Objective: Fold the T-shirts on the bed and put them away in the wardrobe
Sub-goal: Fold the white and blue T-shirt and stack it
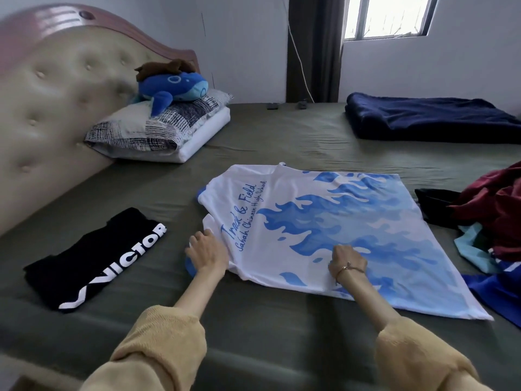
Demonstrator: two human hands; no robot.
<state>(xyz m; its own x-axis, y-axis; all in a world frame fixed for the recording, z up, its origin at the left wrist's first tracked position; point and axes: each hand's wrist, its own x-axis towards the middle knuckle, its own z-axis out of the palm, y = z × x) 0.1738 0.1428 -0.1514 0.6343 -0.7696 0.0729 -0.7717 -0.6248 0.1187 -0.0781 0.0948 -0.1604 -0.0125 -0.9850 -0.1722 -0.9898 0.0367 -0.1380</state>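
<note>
Two hands (277,258) on one T-shirt (338,227), one folded (95,258)

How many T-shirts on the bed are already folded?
1: the black T-shirt lies folded on the left. The white and blue T-shirt is spread flat under the left hand and right hand. The clothes pile at right may hide more.

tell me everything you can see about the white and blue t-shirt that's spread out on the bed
The white and blue T-shirt lies flat and unfolded on the olive bedsheet, collar toward the far side, hem toward the right. It looks like thin, smooth sports fabric, white with a blue flame-like print and blue script reading "Track & Field". One sleeve looks tucked over near the left hand, which rests on that edge; the right hand pinches the fabric near the middle. No other garment touches it.
</note>
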